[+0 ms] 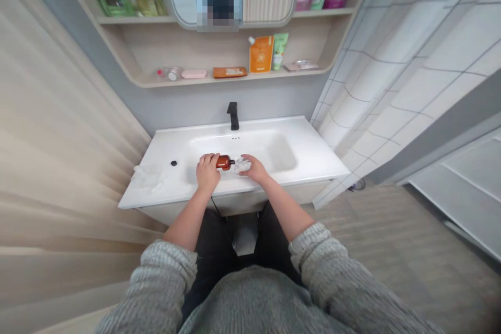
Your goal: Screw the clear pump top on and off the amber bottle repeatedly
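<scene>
Over the front of the white sink (279, 148), my left hand (208, 173) is closed around an amber bottle (223, 162). The bottle lies on its side in the air, its dark narrow neck pointing right. My right hand (256, 169) grips a clear, crumpled-looking wad (242, 165) right at the bottle's mouth; whether it is plastic film or wet tissue I cannot tell. A small round black cap (174, 163) rests on the counter to the left. Thin white crumpled sheets (146, 176) lie at the counter's left end.
A black faucet (233, 116) rises behind the basin. The shelf (183, 82) above holds an orange pouch (261, 54), a green tube (279, 52) and small items. Curtains hang on both sides, a beige curtain (58, 141) left and a checked white curtain (415, 73) right.
</scene>
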### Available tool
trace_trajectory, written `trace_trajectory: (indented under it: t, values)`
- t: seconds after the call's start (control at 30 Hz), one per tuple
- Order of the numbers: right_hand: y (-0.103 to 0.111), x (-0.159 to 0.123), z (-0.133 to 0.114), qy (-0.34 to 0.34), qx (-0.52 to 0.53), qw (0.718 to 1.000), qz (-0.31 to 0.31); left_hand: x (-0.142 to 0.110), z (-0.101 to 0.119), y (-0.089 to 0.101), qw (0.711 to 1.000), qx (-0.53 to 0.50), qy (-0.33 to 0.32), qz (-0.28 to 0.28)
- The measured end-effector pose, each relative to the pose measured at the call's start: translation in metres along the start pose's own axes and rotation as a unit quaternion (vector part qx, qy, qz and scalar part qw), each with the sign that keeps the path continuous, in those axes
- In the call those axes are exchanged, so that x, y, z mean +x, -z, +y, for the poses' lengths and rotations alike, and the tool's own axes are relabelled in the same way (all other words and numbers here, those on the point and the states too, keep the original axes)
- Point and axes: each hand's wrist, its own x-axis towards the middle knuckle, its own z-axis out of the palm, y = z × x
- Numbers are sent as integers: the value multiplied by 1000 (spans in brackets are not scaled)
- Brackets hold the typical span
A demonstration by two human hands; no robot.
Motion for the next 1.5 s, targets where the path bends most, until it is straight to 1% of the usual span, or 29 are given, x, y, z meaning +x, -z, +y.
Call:
trace_trajectory:
  t: [0.4,0.6,0.9,1.23,1.5]
  values:
    - [1,-1,-7,-9,-16,1000,-1,-1,2,3,1000,-8,0,-7]
    - [1,-1,-6,-11,-24,1000,6,-1,3,5,1000,-7,5,-15]
    - [1,-1,-6,-10,-32,999,1,0,3,5,1000,1,4,-14]
    - [2,-2,-11,-14,-27,1000,8,-1,4,7,1000,5,-3,-7]
    - [1,-2,-8,-10,-34,999,9,-2,5,7,1000,4,0,-10]
